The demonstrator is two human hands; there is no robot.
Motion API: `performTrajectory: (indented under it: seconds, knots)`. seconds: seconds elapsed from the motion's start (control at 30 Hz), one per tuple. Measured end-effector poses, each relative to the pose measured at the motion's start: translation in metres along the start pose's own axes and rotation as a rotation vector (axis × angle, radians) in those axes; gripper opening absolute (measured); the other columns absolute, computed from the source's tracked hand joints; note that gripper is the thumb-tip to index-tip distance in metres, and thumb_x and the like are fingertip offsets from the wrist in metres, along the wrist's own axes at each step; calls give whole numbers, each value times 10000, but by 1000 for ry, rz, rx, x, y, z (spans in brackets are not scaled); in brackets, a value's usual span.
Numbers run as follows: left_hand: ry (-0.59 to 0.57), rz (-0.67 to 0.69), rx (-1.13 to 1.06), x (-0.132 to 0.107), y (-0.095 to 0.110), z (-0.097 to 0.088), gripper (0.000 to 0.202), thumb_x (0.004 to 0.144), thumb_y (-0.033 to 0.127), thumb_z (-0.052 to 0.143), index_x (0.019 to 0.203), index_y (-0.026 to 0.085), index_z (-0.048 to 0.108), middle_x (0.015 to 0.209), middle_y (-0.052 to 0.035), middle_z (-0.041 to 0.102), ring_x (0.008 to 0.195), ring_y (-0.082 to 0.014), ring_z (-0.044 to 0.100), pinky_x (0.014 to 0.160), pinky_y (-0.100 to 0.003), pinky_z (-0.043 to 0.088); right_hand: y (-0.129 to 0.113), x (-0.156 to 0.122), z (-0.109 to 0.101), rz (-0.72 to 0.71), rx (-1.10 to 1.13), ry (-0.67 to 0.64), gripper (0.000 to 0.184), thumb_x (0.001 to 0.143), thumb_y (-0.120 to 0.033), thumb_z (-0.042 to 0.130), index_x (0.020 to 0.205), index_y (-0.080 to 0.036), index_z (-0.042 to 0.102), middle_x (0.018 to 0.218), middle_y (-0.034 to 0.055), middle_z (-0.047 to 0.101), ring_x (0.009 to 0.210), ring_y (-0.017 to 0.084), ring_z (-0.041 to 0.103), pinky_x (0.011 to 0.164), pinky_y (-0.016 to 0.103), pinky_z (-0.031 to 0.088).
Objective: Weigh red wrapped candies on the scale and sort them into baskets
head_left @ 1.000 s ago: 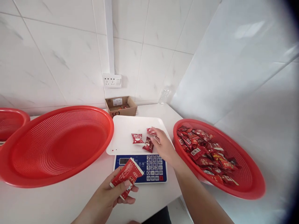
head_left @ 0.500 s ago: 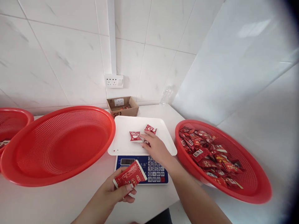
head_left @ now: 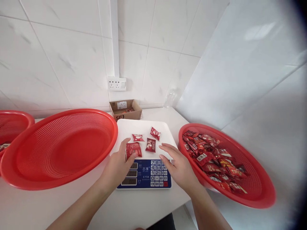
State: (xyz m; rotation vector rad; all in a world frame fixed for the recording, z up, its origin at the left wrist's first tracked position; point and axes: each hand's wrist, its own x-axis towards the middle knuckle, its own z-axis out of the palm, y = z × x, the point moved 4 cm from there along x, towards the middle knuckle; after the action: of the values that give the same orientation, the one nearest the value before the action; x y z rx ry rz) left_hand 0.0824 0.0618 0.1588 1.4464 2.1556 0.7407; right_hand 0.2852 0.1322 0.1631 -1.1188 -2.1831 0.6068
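Note:
A blue electronic scale [head_left: 153, 174] with a white weighing tray [head_left: 165, 140] stands in front of me. Three small red candy packets lie on the tray, among them one at the middle [head_left: 150, 145]. My left hand [head_left: 118, 166] rests at the tray's front left edge, its fingers holding a larger red packet [head_left: 133, 149] down on the tray. My right hand [head_left: 178, 166] hovers over the scale's right side, fingers spread and holding nothing.
A large empty red mesh basket [head_left: 59, 147] sits to the left, with another red basket [head_left: 11, 124] at the far left edge. To the right a red basket [head_left: 251, 191] holds several red packets. Behind the scale are a small cardboard box [head_left: 125, 109] and a wall socket [head_left: 116, 83].
My left hand has carried the larger red packet forward from above the keypad and set it on the tray. My right hand has drawn back off the tray toward me.

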Motion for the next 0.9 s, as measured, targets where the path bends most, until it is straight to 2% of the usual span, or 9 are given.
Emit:
performTrajectory:
  seconds: [0.1, 0.2, 0.3, 0.4, 0.5, 0.63, 0.77, 0.9]
  knots:
    - [12, 29, 207, 8, 6, -3, 571, 898, 492, 346, 1402, 230, 294, 688, -56, 676, 718, -290, 657, 550, -292, 369, 2, -7, -4, 7, -7, -22, 353, 896, -393, 467, 1166, -220, 614, 1274, 97, 585, 1184, 244, 531, 988, 456, 453]
    - [13, 57, 278, 9, 9, -9, 553, 904, 538, 281, 1362, 237, 358, 723, -62, 692, 704, -287, 653, 520, -276, 328, 5, -13, -7, -3, -13, -28, 360, 896, -401, 467, 1173, -221, 609, 1280, 100, 581, 1202, 247, 518, 1015, 470, 429]
    - [60, 100, 358, 5, 12, -15, 442, 925, 468, 268, 1142, 217, 559, 842, -80, 695, 746, -268, 641, 506, -274, 318, 9, -18, -10, -1, -16, -24, 351, 897, -394, 468, 1173, -229, 609, 1270, 100, 588, 1195, 251, 524, 1014, 478, 431]
    - [59, 177, 353, 3, 15, -12, 388, 931, 390, 300, 950, 210, 642, 946, -85, 682, 890, -256, 615, 593, -290, 377, 12, -20, -8, 1, -36, -34, 345, 895, -387, 469, 1172, -241, 614, 1255, 94, 599, 1187, 257, 531, 1006, 485, 437]
    - [30, 260, 323, 4, 21, -2, 365, 930, 369, 329, 955, 211, 658, 958, -89, 689, 927, -258, 604, 708, -322, 414, 9, -15, -2, -20, -69, -68, 351, 894, -379, 465, 1182, -247, 616, 1260, 89, 597, 1194, 260, 526, 1011, 483, 430]
    - [15, 315, 258, 4, 26, 6, 319, 919, 352, 373, 1059, 231, 632, 985, -84, 693, 905, -253, 618, 714, -325, 436, 3, -5, 8, -73, -104, -136, 373, 895, -362, 461, 1216, -233, 600, 1299, 78, 576, 1276, 270, 441, 1054, 508, 374]
    - [52, 291, 163, -7, 14, -5, 316, 918, 366, 369, 1044, 227, 623, 986, -57, 690, 833, -201, 624, 718, -294, 460, 6, -3, 3, -79, -114, -117, 389, 899, -379, 460, 1235, -228, 585, 1328, 81, 553, 1298, 269, 416, 1060, 516, 361]
    - [273, 98, -70, -36, -18, -35, 238, 853, 424, 481, 970, 249, 591, 843, -4, 685, 743, -166, 613, 642, -246, 460, 18, -12, -14, -66, -138, -33, 363, 882, -372, 481, 1196, -239, 607, 1280, 95, 589, 1251, 284, 471, 1038, 533, 378]
